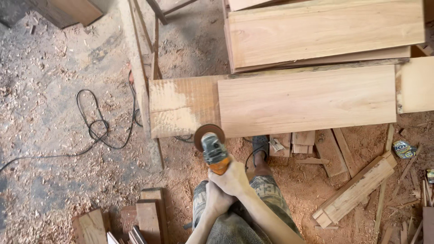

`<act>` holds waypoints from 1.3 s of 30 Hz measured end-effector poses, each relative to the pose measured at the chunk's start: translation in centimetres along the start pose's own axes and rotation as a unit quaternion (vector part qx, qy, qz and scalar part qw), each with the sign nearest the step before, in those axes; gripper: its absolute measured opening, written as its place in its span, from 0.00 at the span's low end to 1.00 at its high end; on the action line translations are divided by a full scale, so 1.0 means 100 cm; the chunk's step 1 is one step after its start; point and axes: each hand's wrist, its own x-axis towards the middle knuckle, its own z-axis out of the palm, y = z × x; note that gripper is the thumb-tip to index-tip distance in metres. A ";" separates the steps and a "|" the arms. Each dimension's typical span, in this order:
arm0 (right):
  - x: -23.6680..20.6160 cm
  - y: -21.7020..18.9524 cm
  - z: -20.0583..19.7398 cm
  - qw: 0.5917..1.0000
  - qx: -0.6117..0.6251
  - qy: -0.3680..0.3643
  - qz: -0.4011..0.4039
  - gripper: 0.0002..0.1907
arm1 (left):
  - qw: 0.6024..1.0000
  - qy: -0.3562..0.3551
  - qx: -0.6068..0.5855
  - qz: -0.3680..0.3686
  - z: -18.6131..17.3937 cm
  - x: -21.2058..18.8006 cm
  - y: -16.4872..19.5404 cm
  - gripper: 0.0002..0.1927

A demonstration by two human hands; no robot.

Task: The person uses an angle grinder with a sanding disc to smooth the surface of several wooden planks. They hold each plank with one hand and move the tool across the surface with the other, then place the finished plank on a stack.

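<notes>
1. The person stands over the work with both hands stacked on an angle grinder (212,151). The right hand (233,178) is wrapped around the orange rear of the tool, and the left hand (217,199) sits just behind and below it. Both are clamped tight on the body, which I'd judge gives steady control of a spinning disc.

2. The grinder's long axis runs away from the grip, up and slightly to the left. Its round sanding disc (209,134) leads, at the near edge of the wooden board (183,108).

3. That board lies flat beyond the grip, its length running left to right. A paler patch shows beside rougher, darker wood, and the disc sits at the edge of the pale area.

4. A wider, smoother plank (307,100) lies beyond the grip to the right and appears to overlap the first board's right end. Stacked planks (325,34) lie further off, probably kept within reach.

5. A black power cord (97,126) loops across the sawdust floor (49,90) well to the left of the grip. I cannot trace it to the tool.

6. Offcuts (355,190) lie to the right of the grip. The person's sandalled foot (261,151) is planted just right of the grinder, near the board's edge.
</notes>
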 end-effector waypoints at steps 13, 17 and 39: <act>-0.075 0.174 -0.234 0.866 0.417 0.261 0.093 0.15 | 0.854 -0.037 -0.348 -0.385 0.155 0.098 0.070 0.32; -0.094 0.208 -0.304 0.833 0.396 0.365 0.127 0.17 | 0.783 0.149 -0.467 -0.382 0.196 0.137 0.106 0.31; -0.122 0.226 -0.253 0.561 0.610 0.535 0.164 0.21 | 0.905 -0.032 -0.410 0.107 0.017 0.211 0.156 0.25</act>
